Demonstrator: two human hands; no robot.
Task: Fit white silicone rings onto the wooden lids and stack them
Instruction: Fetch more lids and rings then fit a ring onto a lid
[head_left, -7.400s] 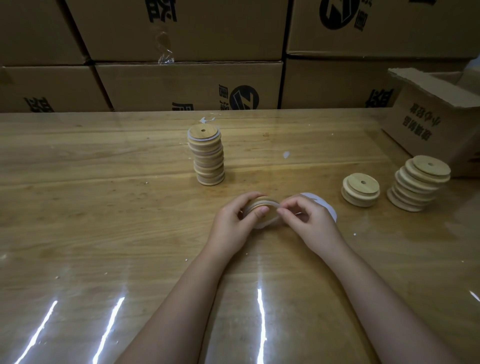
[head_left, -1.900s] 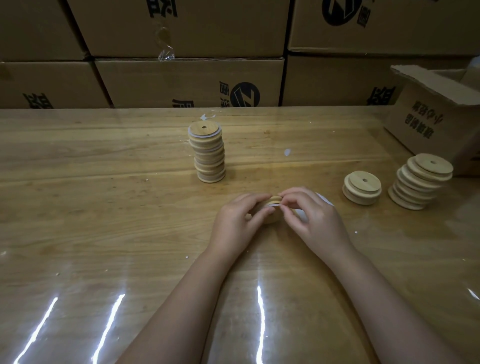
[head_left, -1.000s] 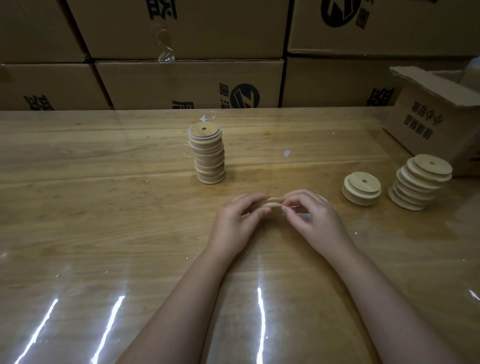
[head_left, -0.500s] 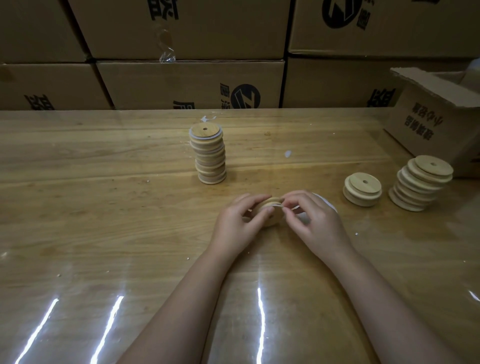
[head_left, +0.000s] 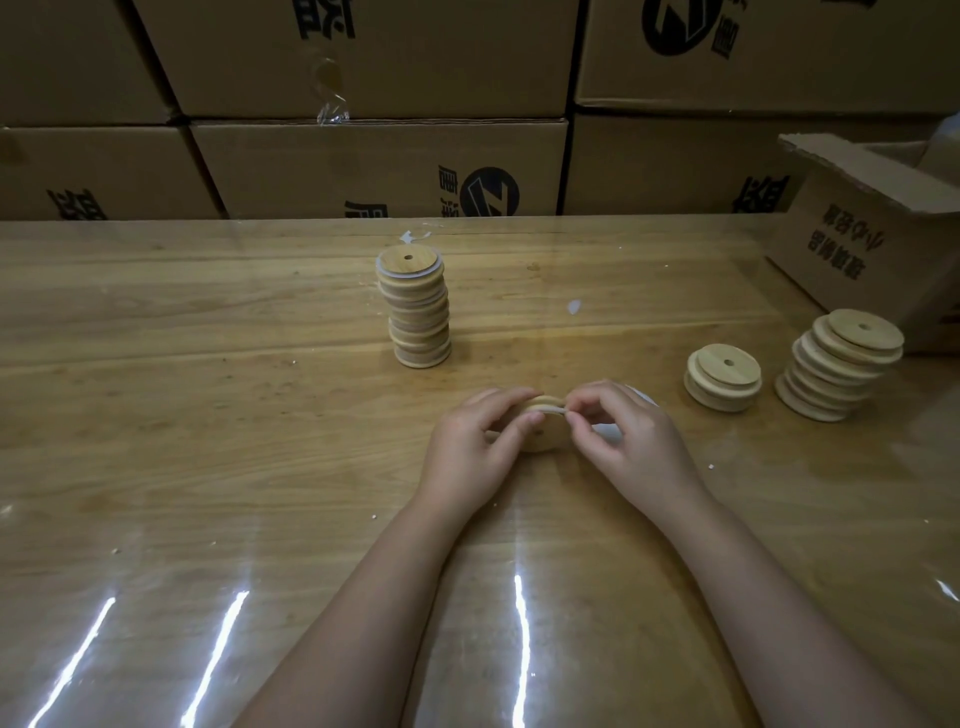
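Round wooden lid (head_left: 545, 441) gripped by the left hand (head_left: 467, 452); at its three o'clock the right hand (head_left: 634, 441) pinches a white silicone ring (head_left: 550, 410).

The surface (head_left: 182, 415) is pale wood under a glossy clear film streaked with glare. The held lid (head_left: 544, 440) is smooth, matt light wood, like the stacked lids (head_left: 418, 312). Its silicone ring (head_left: 551, 410) looks dull white. The boxes (head_left: 322, 161) are matt brown cardboard.

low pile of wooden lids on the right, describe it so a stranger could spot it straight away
Start at the open cardboard box on the far right; a leaning stack of lids stands in front of it. Just left of that stack sits the low pile, by far the shortest pile in view, showing no white rings.
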